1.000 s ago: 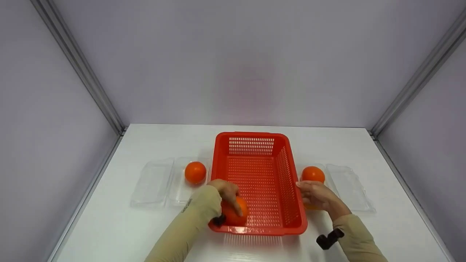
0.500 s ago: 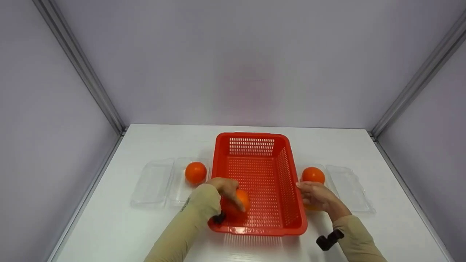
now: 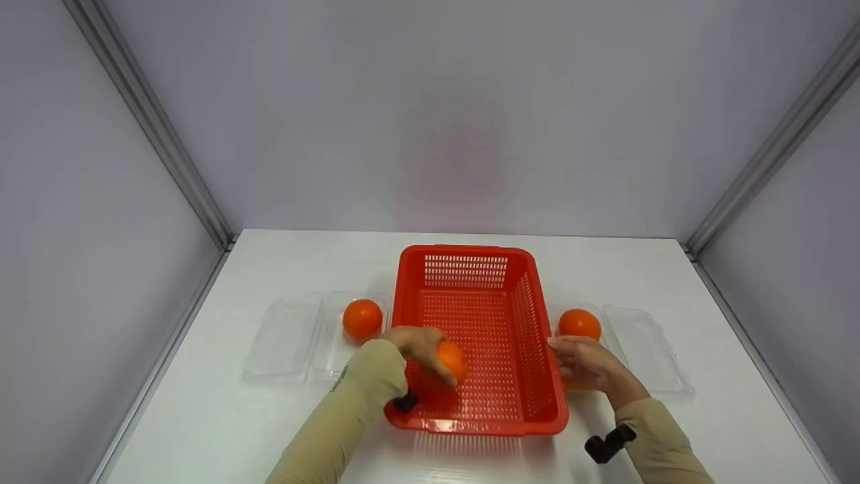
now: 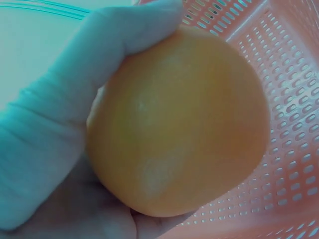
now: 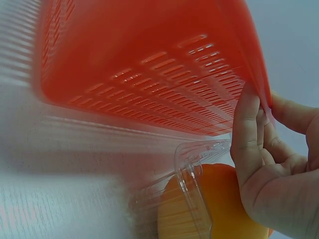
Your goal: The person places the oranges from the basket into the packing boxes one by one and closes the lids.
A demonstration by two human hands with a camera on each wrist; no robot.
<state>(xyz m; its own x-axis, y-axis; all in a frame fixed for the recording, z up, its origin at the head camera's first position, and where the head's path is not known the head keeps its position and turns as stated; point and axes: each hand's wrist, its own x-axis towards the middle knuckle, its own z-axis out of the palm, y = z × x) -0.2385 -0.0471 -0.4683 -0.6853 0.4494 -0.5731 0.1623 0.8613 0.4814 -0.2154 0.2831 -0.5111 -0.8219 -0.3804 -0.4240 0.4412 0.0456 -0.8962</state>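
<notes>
My left hand is inside the red plastic basket, holding an orange above its floor. In the left wrist view, the thumb lies across the top of this orange and the other fingers are mostly hidden beneath it. On the basket's right side, my right hand pinches the rim between thumb and fingers, as the right wrist view shows. Close below that hand, an orange sits in a clear plastic container.
Left of the basket, a hinged clear container lies unfolded with an orange in it. A clear lid lies flat at the right, beside another orange. Walls enclose the white table at the back and sides.
The left hand has shifted the orange slightly away and to the right within the basket, turning a little. The right hand has kept its grip on the rim.
</notes>
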